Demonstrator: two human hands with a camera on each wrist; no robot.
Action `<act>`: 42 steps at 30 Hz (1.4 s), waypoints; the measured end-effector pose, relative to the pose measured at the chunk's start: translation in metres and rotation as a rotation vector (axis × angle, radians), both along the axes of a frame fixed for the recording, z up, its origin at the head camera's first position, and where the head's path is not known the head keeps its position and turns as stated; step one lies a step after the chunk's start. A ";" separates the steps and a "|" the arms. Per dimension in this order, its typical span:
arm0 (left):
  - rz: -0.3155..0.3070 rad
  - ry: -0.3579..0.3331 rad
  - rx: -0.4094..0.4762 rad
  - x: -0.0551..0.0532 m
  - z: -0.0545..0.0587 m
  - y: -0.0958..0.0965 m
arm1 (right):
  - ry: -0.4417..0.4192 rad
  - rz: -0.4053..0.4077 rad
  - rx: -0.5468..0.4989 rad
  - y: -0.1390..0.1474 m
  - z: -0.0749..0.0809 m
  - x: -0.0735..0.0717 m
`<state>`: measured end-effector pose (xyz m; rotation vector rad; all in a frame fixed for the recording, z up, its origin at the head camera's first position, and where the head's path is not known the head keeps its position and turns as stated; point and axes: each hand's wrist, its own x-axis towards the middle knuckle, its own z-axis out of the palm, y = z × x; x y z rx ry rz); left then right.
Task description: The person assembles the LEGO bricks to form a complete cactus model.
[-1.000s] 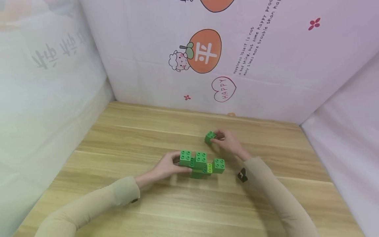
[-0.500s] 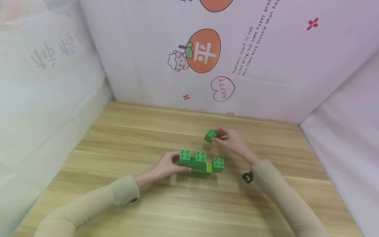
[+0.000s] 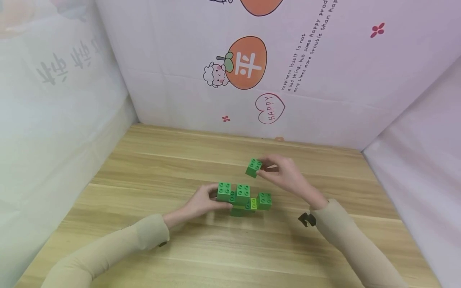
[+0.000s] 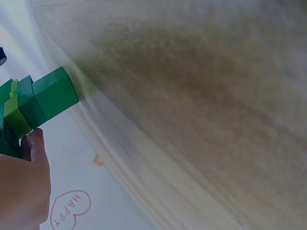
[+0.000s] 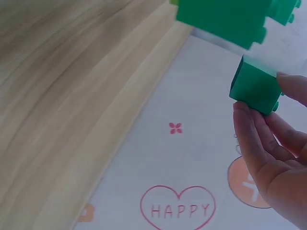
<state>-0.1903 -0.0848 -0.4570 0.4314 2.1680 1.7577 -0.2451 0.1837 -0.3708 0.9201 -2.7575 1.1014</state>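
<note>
My left hand (image 3: 201,203) grips the left side of a built piece of green toy bricks (image 3: 243,194), thumb in front and fingers behind. One yellow-green brick (image 3: 253,203) sits in that build, near a raised green block at its right end. Between thumb and fingertips my right hand (image 3: 286,174) pinches a single green four-stud brick (image 3: 253,167), held behind the build and apart from it. In the right wrist view the loose brick (image 5: 256,86) is tilted, its hollow underside turned left. The left wrist view shows the build (image 4: 48,98) at its left edge, partly cut off.
A wood-grain table (image 3: 230,252) lies under both hands. Behind it stands a white printed cloth wall (image 3: 173,80), with more cloth on the left (image 3: 61,120) and right (image 3: 425,140). A small dark object (image 3: 307,219) shows by the right cuff.
My right hand has risen a little, carrying the green brick, and its forearm has swung right. The left hand and the build stay nearly still.
</note>
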 end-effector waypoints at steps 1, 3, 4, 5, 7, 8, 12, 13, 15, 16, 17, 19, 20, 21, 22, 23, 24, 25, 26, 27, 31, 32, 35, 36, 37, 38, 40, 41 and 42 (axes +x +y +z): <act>-0.001 0.001 0.001 0.000 0.000 0.000 | 0.008 0.008 -0.005 0.000 0.002 0.002; -0.002 0.000 0.004 0.000 0.000 0.000 | 0.031 0.023 -0.011 -0.001 0.006 0.007; -0.003 -0.001 0.005 0.000 0.000 0.000 | 0.041 0.029 -0.013 -0.001 0.008 0.009; -0.003 -0.001 0.006 0.000 0.000 0.000 | 0.052 0.039 -0.015 -0.001 0.009 0.011; -0.001 -0.002 0.004 0.001 0.001 0.000 | 0.074 0.060 -0.021 -0.002 0.012 0.015; 0.000 -0.002 0.003 0.001 0.001 0.000 | 0.084 0.071 -0.023 -0.002 0.013 0.017; 0.009 -0.001 -0.002 0.001 0.001 0.000 | 0.101 0.111 -0.034 -0.004 0.019 0.025; 0.010 -0.002 -0.002 0.001 0.001 0.000 | 0.104 0.118 -0.035 -0.004 0.020 0.026; 0.011 -0.004 0.001 0.001 0.001 0.000 | 0.109 0.130 -0.039 -0.005 0.022 0.030; 0.011 -0.004 0.001 0.002 0.001 0.000 | 0.112 0.137 -0.043 -0.005 0.023 0.031; 0.011 -0.003 0.003 0.002 0.001 0.000 | 0.118 0.144 -0.046 -0.006 0.024 0.033; 0.011 0.000 0.006 0.001 0.001 0.000 | 0.128 0.156 -0.050 -0.006 0.024 0.035; 0.010 0.004 0.007 0.001 0.000 0.000 | 0.132 0.161 -0.052 -0.006 0.025 0.036; 0.010 0.006 0.008 0.001 0.000 -0.001 | 0.136 0.168 -0.054 -0.007 0.025 0.037; 0.009 0.010 0.010 0.001 0.000 -0.001 | 0.142 0.175 -0.054 -0.007 0.024 0.038; 0.007 0.013 0.012 0.001 0.000 -0.001 | 0.146 0.181 -0.053 -0.007 0.024 0.039; 0.006 0.015 0.013 0.000 0.000 -0.001 | 0.145 0.185 -0.052 -0.008 0.025 0.040; 0.004 0.017 0.014 0.000 0.000 -0.001 | 0.141 0.189 -0.050 -0.009 0.025 0.041; 0.002 0.019 0.015 0.000 0.000 -0.001 | 0.140 0.195 -0.049 -0.009 0.025 0.042; -0.001 0.020 0.016 0.000 -0.001 -0.001 | 0.137 0.200 -0.048 -0.010 0.025 0.043; -0.006 0.020 0.020 0.000 -0.001 -0.001 | 0.137 0.215 -0.037 -0.012 0.025 0.045; -0.005 0.019 0.020 0.000 -0.001 -0.001 | 0.140 0.218 -0.035 -0.013 0.025 0.045; -0.004 0.016 0.020 0.000 -0.001 -0.001 | 0.142 0.223 -0.027 -0.013 0.024 0.046; -0.003 0.015 0.019 0.000 -0.001 -0.001 | 0.141 0.224 -0.024 -0.014 0.024 0.046; -0.001 0.016 0.018 0.000 -0.001 -0.001 | 0.141 0.224 -0.021 -0.014 0.024 0.047; -0.001 0.017 0.018 0.000 -0.001 -0.001 | 0.144 0.226 -0.018 -0.014 0.023 0.046; -0.001 0.017 0.017 0.000 -0.001 -0.001 | 0.146 0.228 -0.013 -0.015 0.023 0.046; 0.000 0.016 0.017 0.000 -0.001 -0.001 | 0.149 0.229 -0.010 -0.015 0.023 0.046; 0.000 0.016 0.017 0.000 -0.001 -0.001 | 0.149 0.231 -0.008 -0.015 0.023 0.046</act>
